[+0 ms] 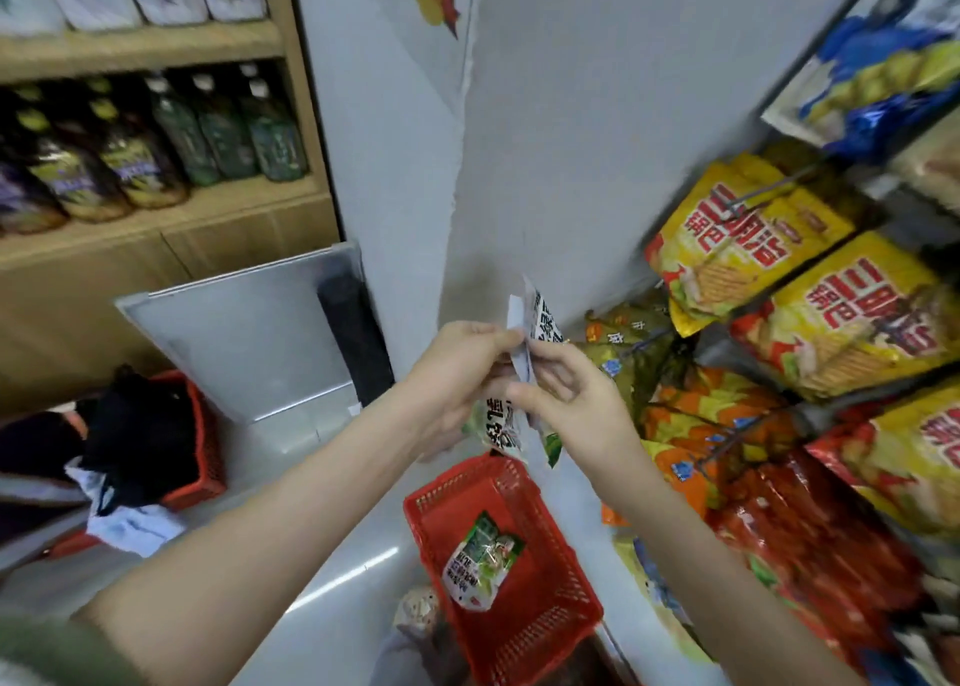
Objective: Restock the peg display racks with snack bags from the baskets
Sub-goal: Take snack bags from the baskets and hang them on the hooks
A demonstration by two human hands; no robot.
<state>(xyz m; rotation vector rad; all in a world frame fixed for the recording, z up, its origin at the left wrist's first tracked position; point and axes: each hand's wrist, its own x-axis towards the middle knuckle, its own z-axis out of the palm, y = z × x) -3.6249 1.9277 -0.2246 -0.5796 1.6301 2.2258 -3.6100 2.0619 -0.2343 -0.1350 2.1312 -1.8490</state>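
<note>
Just below the hands, a red basket is seen with a single snack bag left in it. Above it, a small bunch of white-and-green bags is grasped from both sides, the fingers of the left hand and the right hand being closed on it. The bunch is apparently being sorted for hanging. Right of the hands, the peg rack is hung with yellow bags and orange bags. Next, one bag must be parted from the bunch and its hole lined up with a peg end.
</note>
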